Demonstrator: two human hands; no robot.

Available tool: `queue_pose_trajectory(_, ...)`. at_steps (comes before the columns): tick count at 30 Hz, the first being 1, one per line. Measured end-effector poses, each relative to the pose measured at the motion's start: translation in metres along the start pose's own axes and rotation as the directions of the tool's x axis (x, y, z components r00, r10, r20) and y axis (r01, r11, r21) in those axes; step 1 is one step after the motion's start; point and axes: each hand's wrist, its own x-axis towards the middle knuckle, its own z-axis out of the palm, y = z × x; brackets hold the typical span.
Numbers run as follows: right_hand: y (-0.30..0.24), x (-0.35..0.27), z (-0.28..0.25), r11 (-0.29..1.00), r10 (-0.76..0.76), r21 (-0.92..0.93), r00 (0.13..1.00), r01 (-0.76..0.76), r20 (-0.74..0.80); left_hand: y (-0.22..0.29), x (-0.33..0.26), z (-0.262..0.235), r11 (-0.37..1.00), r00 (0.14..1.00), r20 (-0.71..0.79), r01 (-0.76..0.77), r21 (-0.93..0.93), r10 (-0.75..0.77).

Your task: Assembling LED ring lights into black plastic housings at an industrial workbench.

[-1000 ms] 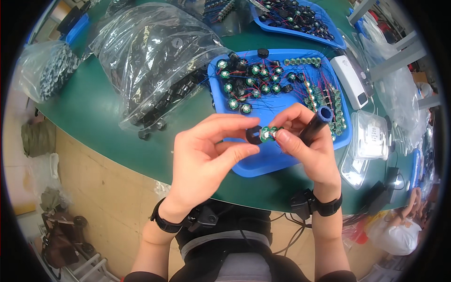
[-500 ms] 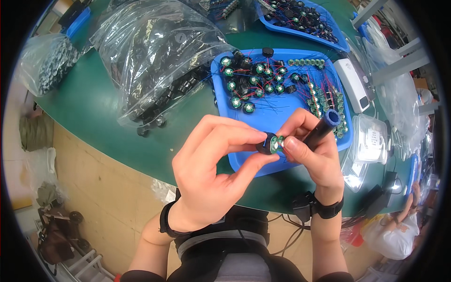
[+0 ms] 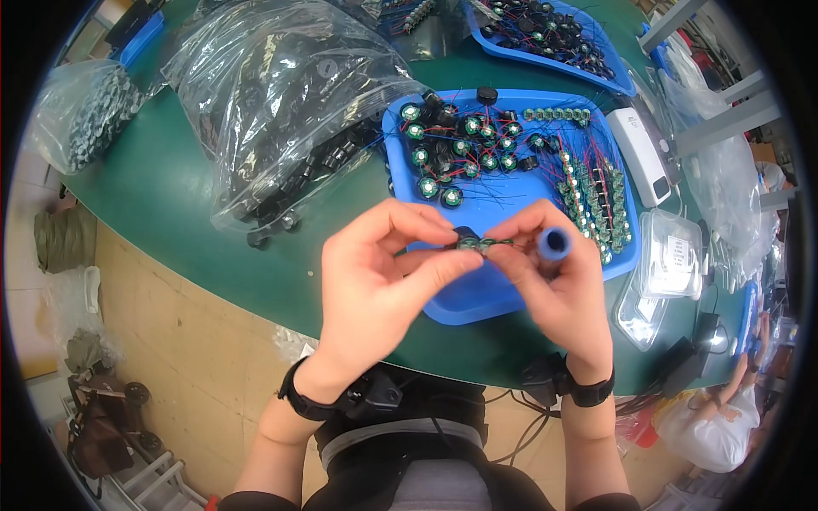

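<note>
My left hand (image 3: 383, 272) and my right hand (image 3: 558, 285) meet above the near edge of a blue tray (image 3: 511, 192). Between their fingertips they pinch a small black round part with a green circuit board (image 3: 470, 243). A blue-handled tool (image 3: 554, 245) also sits in my right hand, its round end pointing up at me. The tray holds several more round parts with green boards and red and black wires (image 3: 452, 149), plus a row of small boards (image 3: 592, 192) along its right side.
A large clear bag of black parts (image 3: 281, 111) lies left of the tray on the green table (image 3: 170, 204). Another bag (image 3: 85, 115) sits far left. A second blue tray (image 3: 545, 34) is behind, with a white device (image 3: 643, 153) and clear boxes (image 3: 673, 255) at right.
Both hands have drawn closer to me and lower in view with the small part. The part has turned from face-on to nearly edge-on.
</note>
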Motion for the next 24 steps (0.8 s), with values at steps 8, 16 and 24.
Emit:
queue_pose_trajectory(8,-0.001,0.000,0.013,0.865,-0.293,-0.441,0.954,0.240,-0.056,-0.013,0.005,0.004,0.958,0.980,-0.080,-0.158,0.240,0.182)
queue_pose_trajectory(16,-0.006,-0.004,0.017,0.939,-0.119,-0.333,0.990,0.086,-0.078,-0.015,0.004,0.009,0.868,0.942,-0.090,-0.258,0.424,0.324)
queue_pose_trajectory(24,-0.006,0.003,-0.010,0.851,-0.052,-0.515,0.958,-0.105,-0.281,-0.018,0.013,0.010,0.960,0.980,-0.078,-0.164,0.229,0.185)
